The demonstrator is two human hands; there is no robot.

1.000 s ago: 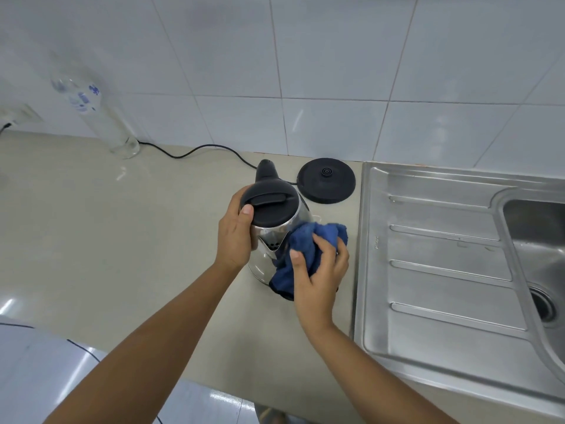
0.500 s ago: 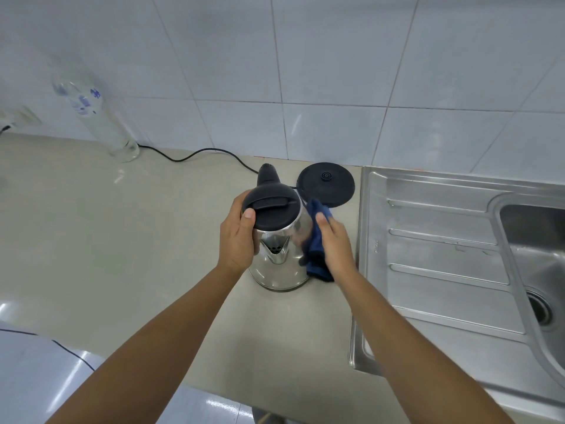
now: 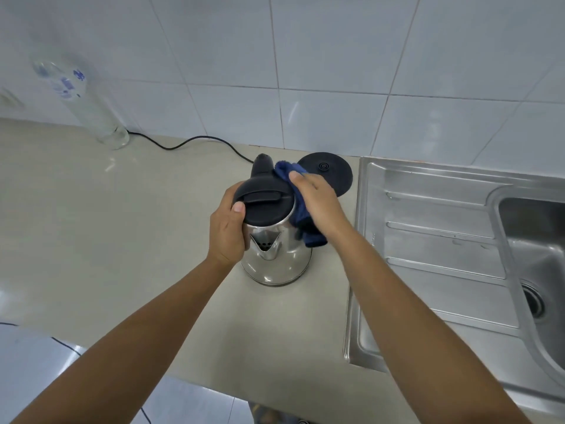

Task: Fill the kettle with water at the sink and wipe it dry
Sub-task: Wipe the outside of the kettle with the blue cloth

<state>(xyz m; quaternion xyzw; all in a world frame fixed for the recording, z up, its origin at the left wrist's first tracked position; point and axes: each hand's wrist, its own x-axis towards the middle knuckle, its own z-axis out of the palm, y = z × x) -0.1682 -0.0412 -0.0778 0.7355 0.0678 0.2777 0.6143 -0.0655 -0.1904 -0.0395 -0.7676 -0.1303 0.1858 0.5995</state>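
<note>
A steel kettle (image 3: 275, 258) with a black lid stands upright on the beige counter (image 3: 91, 224), its spout facing me. My left hand (image 3: 227, 231) grips its left side, thumb on the lid's rim. My right hand (image 3: 318, 203) presses a dark blue cloth (image 3: 302, 221) against the kettle's right rear side, near the black handle. The cloth's top pokes out above my fingers and its lower end hangs below my palm. The kettle's far side is hidden.
The black round kettle base (image 3: 328, 169) lies just behind my right hand, its cord (image 3: 189, 142) running left along the wall. A clear plastic bottle (image 3: 85, 108) stands at the back left. The steel sink's drainboard (image 3: 434, 240) and basin (image 3: 541, 255) fill the right.
My right hand has carried the cloth from the kettle's front right side around to its right rear, higher up near the handle. My left hand has stayed on the kettle.
</note>
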